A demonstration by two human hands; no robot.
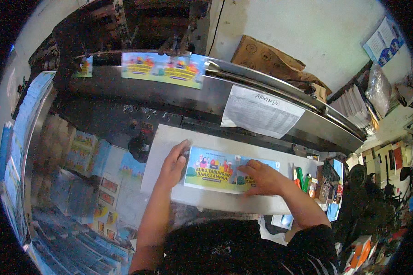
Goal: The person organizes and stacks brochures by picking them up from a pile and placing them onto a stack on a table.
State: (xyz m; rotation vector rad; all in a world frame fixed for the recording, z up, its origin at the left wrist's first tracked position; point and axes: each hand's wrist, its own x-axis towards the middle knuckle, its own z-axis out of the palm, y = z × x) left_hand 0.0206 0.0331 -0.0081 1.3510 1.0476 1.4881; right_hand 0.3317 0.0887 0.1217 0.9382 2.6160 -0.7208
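Observation:
A wide printed booklet sheet (210, 160), blue and green with cartoon figures and yellow lettering, lies on a white work board (163, 137). Whether it is one sheet or a thin stack I cannot tell. At its left edge my left hand (173, 162) stands on its side, fingers stretched out and holding nothing. Over the sheet's right half rests my right hand (264, 178), palm down with fingers spread, hiding part of the print. Another sheet of the same design (163, 68) sits on the machine's metal ledge beyond the board.
A paper sheet with handwriting (261, 110) hangs on the metal ledge. Green-handled tools (300, 178) stand at the board's right end, beside a dark box (329, 176). Stacks of blue printed paper (30, 119) fill the left side. Brown cardboard (266, 59) leans at the wall.

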